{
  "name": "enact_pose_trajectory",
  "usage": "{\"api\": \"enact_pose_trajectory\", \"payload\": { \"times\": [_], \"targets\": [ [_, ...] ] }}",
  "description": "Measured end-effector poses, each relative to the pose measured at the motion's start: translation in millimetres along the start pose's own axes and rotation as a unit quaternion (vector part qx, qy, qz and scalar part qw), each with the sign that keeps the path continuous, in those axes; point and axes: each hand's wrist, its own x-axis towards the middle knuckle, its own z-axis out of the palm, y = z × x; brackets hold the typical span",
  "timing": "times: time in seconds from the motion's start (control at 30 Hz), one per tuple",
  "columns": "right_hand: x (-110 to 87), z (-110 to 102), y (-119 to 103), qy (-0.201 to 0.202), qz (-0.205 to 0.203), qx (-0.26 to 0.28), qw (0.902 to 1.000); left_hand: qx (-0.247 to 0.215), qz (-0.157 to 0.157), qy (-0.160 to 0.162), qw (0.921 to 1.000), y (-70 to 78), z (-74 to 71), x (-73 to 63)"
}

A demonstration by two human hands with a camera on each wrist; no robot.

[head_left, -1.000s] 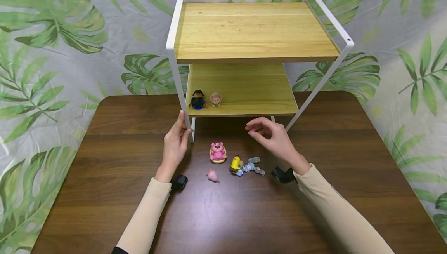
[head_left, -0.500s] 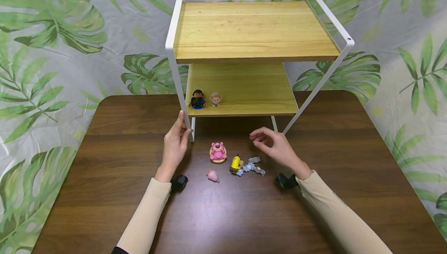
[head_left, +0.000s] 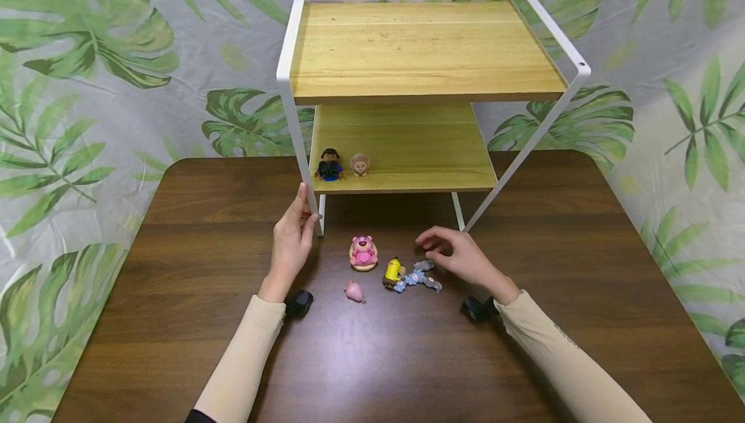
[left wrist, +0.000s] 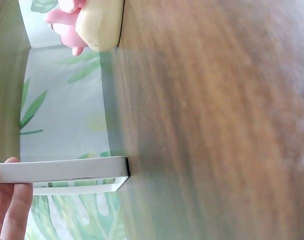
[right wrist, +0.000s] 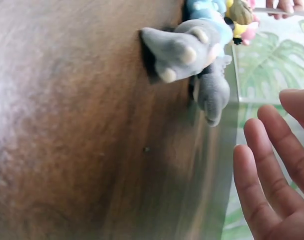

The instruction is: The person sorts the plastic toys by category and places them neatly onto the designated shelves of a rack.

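Observation:
My left hand [head_left: 291,238] grips the white front-left leg [head_left: 295,129] of a two-tier wooden shelf [head_left: 419,51]. In the left wrist view, fingers [left wrist: 17,212] bend around that white frame. Over the table, my right hand [head_left: 462,258] hovers with loosely bent fingers and nothing in them. Just left of it lies a blue and grey figurine [head_left: 416,278]; the right wrist view shows its grey limbs [right wrist: 184,52] apart from my fingers [right wrist: 264,165]. Touching or close to it is a yellow figurine [head_left: 393,270] on a brown base.
A pink bear figure [head_left: 363,253] sits before the shelf, with a small pink toy [head_left: 354,292] nearer me. On the lower tier, a dark-haired toy figure [head_left: 330,165] stands beside a small beige figure [head_left: 359,165]. The brown table [head_left: 361,371] runs beneath everything; leaf-patterned cloth [head_left: 116,106] hangs behind.
My right hand has moved down and slightly right, closer to the blue and grey figurine. The left hand keeps its hold on the shelf leg. The toys have stayed put.

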Motion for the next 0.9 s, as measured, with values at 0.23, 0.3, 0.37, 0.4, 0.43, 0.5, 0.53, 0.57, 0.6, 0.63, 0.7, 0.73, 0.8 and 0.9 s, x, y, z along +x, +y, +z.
{"api": "enact_pose_trajectory", "payload": {
  "times": [0.23, 0.3, 0.37, 0.4, 0.43, 0.5, 0.53, 0.57, 0.6, 0.63, 0.7, 0.73, 0.8, 0.9],
  "targets": [
    [-2.4, 1.9, 2.7, -0.032, 0.009, -0.018, 0.9993, -0.003, -0.002, -0.003, 1.0, 0.0, -0.6, 0.2],
    [-2.9, 3.0, 4.3, -0.039, 0.008, -0.024, 0.9989, -0.003, -0.001, -0.002, 1.0, -0.1, -0.7, 0.4],
    [-3.2, 4.2, 6.2, -0.044, 0.007, -0.032, 0.9985, -0.004, 0.0, -0.002, 1.0, 0.1, -0.8, 0.4],
    [-3.3, 4.8, 7.1, -0.046, 0.007, -0.035, 0.9983, -0.004, 0.0, -0.002, 1.0, 0.3, -0.9, 0.4],
    [-3.5, 5.4, 7.8, -0.049, 0.008, -0.038, 0.9981, -0.004, 0.0, -0.002, 1.0, 0.4, -0.9, 0.5],
    [-3.6, 6.4, 8.8, -0.053, 0.009, -0.045, 0.9975, -0.002, 0.001, -0.002, 1.0, 0.6, -1.0, 0.4],
    [-3.7, 6.9, 9.1, -0.055, 0.009, -0.048, 0.9973, -0.001, 0.001, -0.002, 1.0, 0.7, -1.0, 0.3],
    [-3.7, 7.2, 9.2, -0.057, 0.009, -0.051, 0.9971, -0.001, 0.001, -0.002, 1.0, 0.7, -1.0, 0.2],
    [-3.7, 7.6, 9.3, -0.058, 0.008, -0.054, 0.9968, -0.001, 0.002, -0.002, 1.0, 0.6, -1.0, 0.2],
    [-3.6, 8.0, 9.4, -0.059, 0.007, -0.058, 0.9966, -0.001, 0.001, -0.002, 1.0, 0.5, -0.9, 0.2],
    [-3.3, 8.7, 9.9, -0.062, 0.006, -0.066, 0.9959, -0.002, 0.0, -0.003, 1.0, 0.6, -1.0, 0.1],
    [-3.2, 9.1, 10.3, -0.064, 0.005, -0.071, 0.9954, -0.003, 0.0, -0.002, 1.0, 0.7, -0.9, 0.2],
    [-3.0, 9.7, 11.1, -0.067, 0.004, -0.082, 0.9944, -0.003, 0.0, 0.0, 1.0, 0.9, -0.8, 0.2],
    [-3.1, 10.1, 12.0, -0.072, 0.003, -0.091, 0.9932, -0.002, 0.001, 0.001, 1.0, 0.9, -0.5, 0.5]
  ]
}}
